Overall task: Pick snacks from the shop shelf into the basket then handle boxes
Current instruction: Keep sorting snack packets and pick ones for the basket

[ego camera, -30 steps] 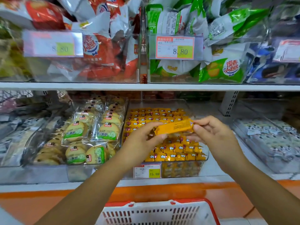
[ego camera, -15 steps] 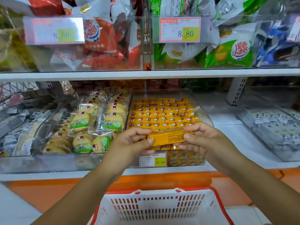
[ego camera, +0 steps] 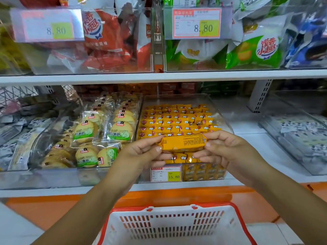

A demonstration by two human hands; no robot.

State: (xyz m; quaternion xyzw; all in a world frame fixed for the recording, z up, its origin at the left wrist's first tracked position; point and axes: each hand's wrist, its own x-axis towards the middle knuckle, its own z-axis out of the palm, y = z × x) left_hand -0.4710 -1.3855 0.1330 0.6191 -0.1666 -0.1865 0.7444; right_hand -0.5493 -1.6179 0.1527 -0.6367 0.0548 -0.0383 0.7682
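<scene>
Yellow foil snack bar [ego camera: 183,143]: your left hand [ego camera: 141,154] and right hand [ego camera: 228,151] pinched its ends, printed side up, probably to check it.

Upper tag [ego camera: 196,23] 8.80 (lower tag [ego camera: 166,174] 15.80)

A shop: shelves of packaged snacks in clear bins [ego camera: 219,119], price tags [ego camera: 196,23], a basket [ego camera: 173,225].
</scene>
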